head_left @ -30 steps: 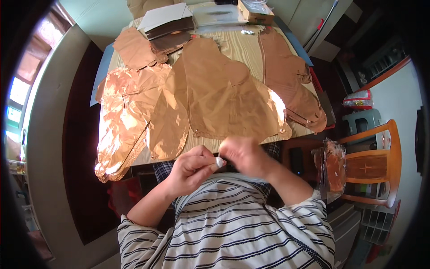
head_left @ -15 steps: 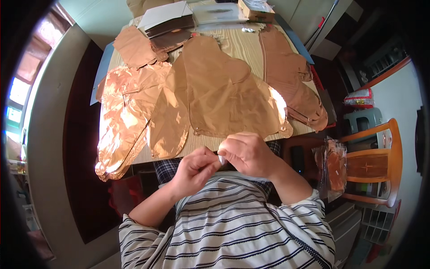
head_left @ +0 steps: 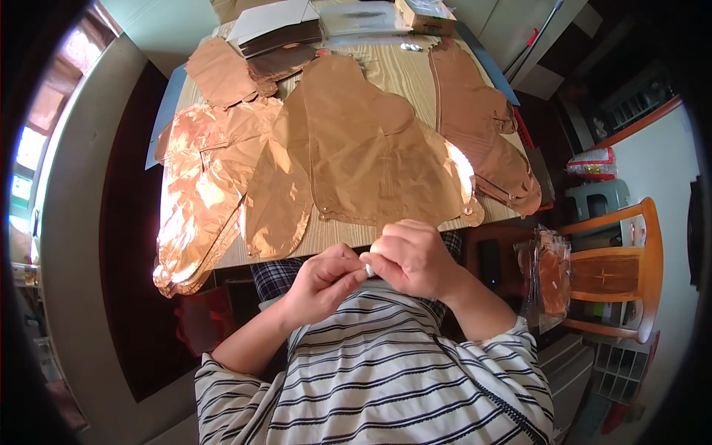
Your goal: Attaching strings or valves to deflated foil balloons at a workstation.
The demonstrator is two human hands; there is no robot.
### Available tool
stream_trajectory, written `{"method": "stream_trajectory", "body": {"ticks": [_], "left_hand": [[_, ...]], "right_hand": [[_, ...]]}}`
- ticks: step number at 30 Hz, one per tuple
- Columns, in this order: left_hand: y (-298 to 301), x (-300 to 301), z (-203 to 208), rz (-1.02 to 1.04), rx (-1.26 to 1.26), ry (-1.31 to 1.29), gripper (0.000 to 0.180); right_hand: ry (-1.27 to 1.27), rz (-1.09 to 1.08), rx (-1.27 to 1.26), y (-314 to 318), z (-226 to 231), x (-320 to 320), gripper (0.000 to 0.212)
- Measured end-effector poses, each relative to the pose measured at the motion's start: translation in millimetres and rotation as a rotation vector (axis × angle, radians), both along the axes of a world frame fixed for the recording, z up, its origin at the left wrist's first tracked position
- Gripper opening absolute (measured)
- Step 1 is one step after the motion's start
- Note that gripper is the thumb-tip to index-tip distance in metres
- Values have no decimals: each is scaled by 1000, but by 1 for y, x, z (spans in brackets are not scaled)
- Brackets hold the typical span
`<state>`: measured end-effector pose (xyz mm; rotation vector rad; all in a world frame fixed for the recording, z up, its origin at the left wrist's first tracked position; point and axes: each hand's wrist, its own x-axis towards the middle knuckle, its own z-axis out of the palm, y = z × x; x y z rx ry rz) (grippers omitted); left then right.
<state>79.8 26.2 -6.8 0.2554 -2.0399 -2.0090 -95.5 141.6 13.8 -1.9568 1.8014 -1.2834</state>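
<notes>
Close in front of my body, above my lap, both hands meet fingertip to fingertip. My left hand (head_left: pixel 326 280) is closed, its thumb and forefinger pinching a small white thing (head_left: pixel 369 271). My right hand (head_left: pixel 412 256) is also closed, thumb and curled fingers on the same white piece from the other side. Fingers cover most of it, so its kind cannot be made out. Just beyond the hands, a large flat copper-coloured foil balloon (head_left: pixel 363 148) lies on the wooden table (head_left: pixel 348 236). A shinier crumpled foil balloon (head_left: pixel 204 178) lies to its left.
More flat foil pieces (head_left: pixel 475 111) lie along the table's right side. At the back stand a stack of boards (head_left: pixel 278 33) and a cardboard box (head_left: pixel 426 18), with small white pieces (head_left: pixel 410 47) nearby. A wooden chair (head_left: pixel 608 271) holding a bagged foil bundle (head_left: pixel 552 274) stands to the right.
My right hand has shifted slightly right and rolled over the white piece. The left hand keeps its pinch, and less of the white piece stretches between them.
</notes>
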Motion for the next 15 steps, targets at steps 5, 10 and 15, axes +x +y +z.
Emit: {"method": "stream_trajectory", "body": {"ticks": [5,10,15], "left_hand": [[-2,-1,-3,-80,552,82,13],[-5,3,-9,59,666,37,16],[-6,-1,-5,-34,502,-32,13]], "right_hand": [[-544,72,291,5,-27,10,23],[-129,-81,171,19,-15,12,14],[-229,-31,-51,12,25,-5,10]]}}
